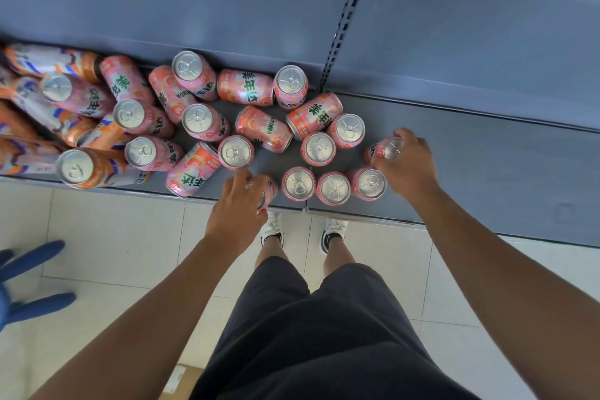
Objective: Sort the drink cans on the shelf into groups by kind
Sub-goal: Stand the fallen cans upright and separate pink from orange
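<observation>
Pink cans [263, 129] upright and toppled at centre, orange cans [104, 168] heaped left

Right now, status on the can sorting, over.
Left hand grips front-edge pink can. Right hand grips rightmost pink can. Orange cans heaped far left; tipped pink cans lie mid-shelf.

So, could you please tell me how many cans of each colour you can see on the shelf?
Pink cans: 20
Orange cans: at least 5; the pile overlaps and runs off the left edge
Total: at least 25
</observation>
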{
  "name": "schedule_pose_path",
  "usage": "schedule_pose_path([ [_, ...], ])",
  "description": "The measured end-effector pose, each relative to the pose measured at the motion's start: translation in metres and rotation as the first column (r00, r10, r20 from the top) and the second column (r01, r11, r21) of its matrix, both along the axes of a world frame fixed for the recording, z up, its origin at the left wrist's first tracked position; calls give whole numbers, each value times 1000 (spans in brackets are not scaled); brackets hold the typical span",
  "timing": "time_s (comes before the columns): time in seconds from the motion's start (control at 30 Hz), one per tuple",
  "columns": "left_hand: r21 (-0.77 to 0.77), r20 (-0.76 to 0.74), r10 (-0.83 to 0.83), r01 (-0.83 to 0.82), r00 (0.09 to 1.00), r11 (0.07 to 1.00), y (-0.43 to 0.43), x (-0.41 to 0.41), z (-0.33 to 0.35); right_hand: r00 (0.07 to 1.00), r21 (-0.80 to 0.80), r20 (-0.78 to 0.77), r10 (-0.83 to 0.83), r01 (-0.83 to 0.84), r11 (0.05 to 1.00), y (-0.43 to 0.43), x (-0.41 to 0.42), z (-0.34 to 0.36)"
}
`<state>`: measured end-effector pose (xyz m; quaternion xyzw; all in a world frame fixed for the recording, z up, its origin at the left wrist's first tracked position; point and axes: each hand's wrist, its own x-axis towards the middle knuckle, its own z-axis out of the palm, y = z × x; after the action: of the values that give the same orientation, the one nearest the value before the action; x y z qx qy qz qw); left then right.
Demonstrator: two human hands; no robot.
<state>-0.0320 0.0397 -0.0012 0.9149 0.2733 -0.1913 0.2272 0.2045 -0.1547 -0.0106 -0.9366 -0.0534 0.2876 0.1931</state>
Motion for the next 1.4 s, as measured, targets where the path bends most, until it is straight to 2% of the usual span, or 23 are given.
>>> schedule_pose_path([
  [0.17,-31,-19,-37,37,999,999,2,9,3,998,-15,-55,9,-10,1000,1,0,2],
  [0.23,10,2,-45,45,999,999,2,11,7,999,-5,-42,-13,13,1000,5,0,4],
  [0.3,85,118,-71,61,991,994,4,14,9,999,30,23,-35,34,999,12,-1,9],
  [0.4,245,328,-204,125,922,961,12,27,8,988,85,153,-5,-8,996,29,-1,19],
  [0.47,315,331,-287,181,899,932,23,48,6,969,115,236,69,-98,989,46,2,26],
  [0.53,347,259,-341,242,904,906,37,73,4,939,108,294,176,-216,971,66,10,29],
  [0.6,319,139,-393,334,909,887,50,96,4,934,61,241,265,-287,956,89,21,28],
  [0.73,248,-105,-478,489,872,837,61,119,-2,930,-91,10,367,-364,927,130,38,20],
  [0.9,206,-320,-452,527,832,824,61,124,-23,892,-133,-264,367,-411,902,155,47,-2],
  [1.0,233,-354,-451,544,819,806,61,128,-33,835,-81,-349,425,-479,874,162,45,-30],
  [1.1,254,-371,-432,537,822,804,62,133,-41,853,-125,-362,376,-444,887,170,46,-39],
  [1.23,270,-389,-445,562,807,782,62,139,-44,886,-55,-434,163,-206,977,171,52,-41],
  [1.4,257,-293,-454,527,841,810,71,137,-41,894,-20,-449,1,-11,1000,170,55,-22],
])
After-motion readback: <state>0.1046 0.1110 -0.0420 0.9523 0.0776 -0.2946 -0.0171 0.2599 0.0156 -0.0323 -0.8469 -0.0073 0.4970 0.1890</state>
